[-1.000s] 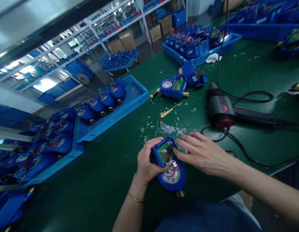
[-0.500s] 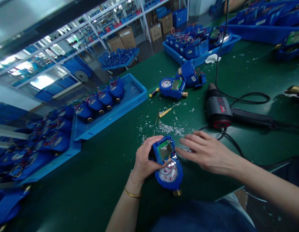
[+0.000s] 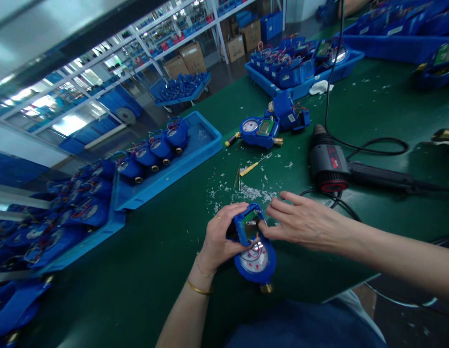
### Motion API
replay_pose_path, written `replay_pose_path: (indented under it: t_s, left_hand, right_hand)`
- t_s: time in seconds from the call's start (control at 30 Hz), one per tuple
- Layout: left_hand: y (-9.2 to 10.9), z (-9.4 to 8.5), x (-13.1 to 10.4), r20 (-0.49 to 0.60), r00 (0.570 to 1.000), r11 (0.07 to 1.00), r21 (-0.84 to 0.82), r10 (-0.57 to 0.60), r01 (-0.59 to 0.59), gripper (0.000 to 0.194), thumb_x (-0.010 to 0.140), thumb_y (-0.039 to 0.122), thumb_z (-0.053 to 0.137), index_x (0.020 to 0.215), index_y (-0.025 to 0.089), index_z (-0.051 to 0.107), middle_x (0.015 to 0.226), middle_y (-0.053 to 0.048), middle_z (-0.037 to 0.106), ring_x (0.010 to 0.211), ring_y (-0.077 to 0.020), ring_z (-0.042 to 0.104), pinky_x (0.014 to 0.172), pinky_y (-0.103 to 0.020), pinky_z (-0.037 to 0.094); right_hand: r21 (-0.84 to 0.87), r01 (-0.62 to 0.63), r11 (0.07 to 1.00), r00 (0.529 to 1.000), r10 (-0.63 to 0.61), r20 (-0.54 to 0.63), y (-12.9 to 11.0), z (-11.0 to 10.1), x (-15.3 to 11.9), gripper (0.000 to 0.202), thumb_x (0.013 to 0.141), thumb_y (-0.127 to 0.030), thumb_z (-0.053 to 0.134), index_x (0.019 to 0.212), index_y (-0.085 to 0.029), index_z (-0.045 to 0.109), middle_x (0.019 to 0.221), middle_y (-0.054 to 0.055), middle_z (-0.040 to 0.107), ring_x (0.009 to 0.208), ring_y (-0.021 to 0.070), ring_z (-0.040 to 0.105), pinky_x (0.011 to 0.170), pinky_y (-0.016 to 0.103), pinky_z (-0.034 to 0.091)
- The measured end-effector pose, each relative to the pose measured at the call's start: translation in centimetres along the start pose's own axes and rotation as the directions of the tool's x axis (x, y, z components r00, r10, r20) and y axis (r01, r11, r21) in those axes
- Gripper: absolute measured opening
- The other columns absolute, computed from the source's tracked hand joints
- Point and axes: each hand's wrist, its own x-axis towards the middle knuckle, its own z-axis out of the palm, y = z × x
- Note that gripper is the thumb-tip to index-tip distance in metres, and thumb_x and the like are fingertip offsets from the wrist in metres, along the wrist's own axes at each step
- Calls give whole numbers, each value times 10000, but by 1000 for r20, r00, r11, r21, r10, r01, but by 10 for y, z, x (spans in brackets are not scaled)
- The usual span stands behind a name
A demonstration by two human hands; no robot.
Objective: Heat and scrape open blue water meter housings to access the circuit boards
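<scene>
A blue water meter (image 3: 255,263) lies in front of me, its round dial facing up and a brass fitting at the near end. My left hand (image 3: 224,237) is closed around its square display housing (image 3: 240,228), thumb across the front and fingers behind. The housing is tilted and shows a green circuit board with a dark screen. Bent over the housing's right edge, my right hand (image 3: 300,220) has its thumb and fingertips closed on that side, partly hiding the board. Thin wires cross the dial below.
A heat gun (image 3: 331,162) with a black cable lies at the right. Beyond the white scraps are a yellow-handled tool (image 3: 249,169), a screwdriver (image 3: 232,139) and another meter (image 3: 258,131). Blue trays (image 3: 166,171) of meters stand left and at the back.
My right hand has moved slightly left and its fingers have bent in against the housing's right edge. The display housing is tilted a little more in my left hand.
</scene>
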Motion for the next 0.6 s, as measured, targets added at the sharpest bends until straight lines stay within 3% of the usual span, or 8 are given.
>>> replay_pose_path:
  t_s: [0.1,0.37,0.47,0.6]
  left_hand:
    - [1,0,1,-9,1000,1000,3,-28,28,641,725,290,860,1280,185,555,1228,-137,684,1158,-268,660,1009,-426,559]
    - [-3,-2,-4,-56,994,995,-23,-97,96,649,713,350,862,1269,197,565,1206,-130,692,1125,-270,674,995,-454,566]
    - [-4,-2,-5,-53,991,993,-13,-119,119,667,712,389,858,1278,197,563,1204,-132,693,1124,-276,675,991,-456,568]
    - [-3,-3,-6,-62,988,990,-13,-138,138,638,724,406,844,1264,202,572,1197,-126,696,1127,-279,673,997,-458,562]
  right_hand:
    - [55,-25,998,999,28,-47,3,-1,-6,154,913,-133,485,1009,-224,563,889,53,621,831,222,538,829,380,399]
    - [142,-261,955,964,266,-16,3,-1,-62,248,942,-18,379,900,-132,596,732,47,573,665,175,507,644,296,369]
    - [152,-308,939,946,319,-52,0,2,-74,217,998,-115,425,896,-130,616,719,39,586,651,165,526,634,294,369]
    - [144,-365,920,919,380,-100,-3,1,-83,289,1011,-274,496,752,-172,573,660,19,546,603,157,497,605,310,348]
